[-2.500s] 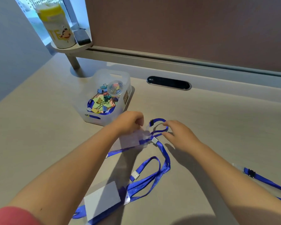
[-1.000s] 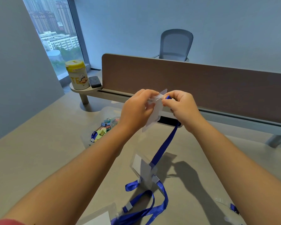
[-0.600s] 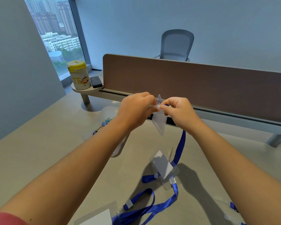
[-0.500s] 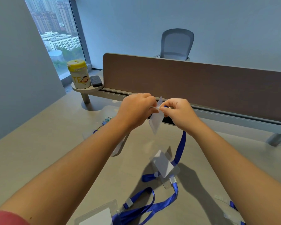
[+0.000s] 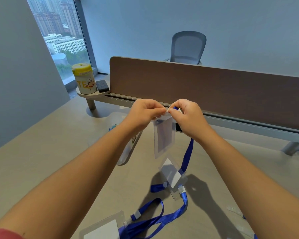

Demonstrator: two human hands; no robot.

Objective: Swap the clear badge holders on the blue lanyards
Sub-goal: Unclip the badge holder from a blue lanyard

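Two hands up: we've got both raised over the desk (image 5: 41,152), meeting at the top edge of one clear badge holder (image 5: 164,137).
Left hand (image 5: 143,112): fingers curled tight, pinching the holder's top edge from the left.
Right hand (image 5: 186,114): fingers curled too, pinching the same top edge plus the end of the blue lanyard (image 5: 187,156) where a bit of blue pokes out by the thumb.
Badge holder we're holding: hangs upright in the air below our fingertips, front facing us, a darker card visible inside.
Lanyard: drops from the right hand down to the desk and loops toward us.
Second holder (image 5: 173,175): lower down, tilted, white card inside, just beside the hanging strap; honestly can't tell if it's lying flat or dangling.
Third holder (image 5: 102,228): flat on the desk at the bottom edge, clipped to another blue strap (image 5: 145,223).
Plastic bin (image 5: 126,152): mostly hidden behind our left forearm.
Back of desk: brown divider panel (image 5: 214,90), a yellow-lidded canister (image 5: 84,78) on a small round shelf, dark small thing (image 5: 102,85) just beside it.
Beyond: grey chair (image 5: 188,47).
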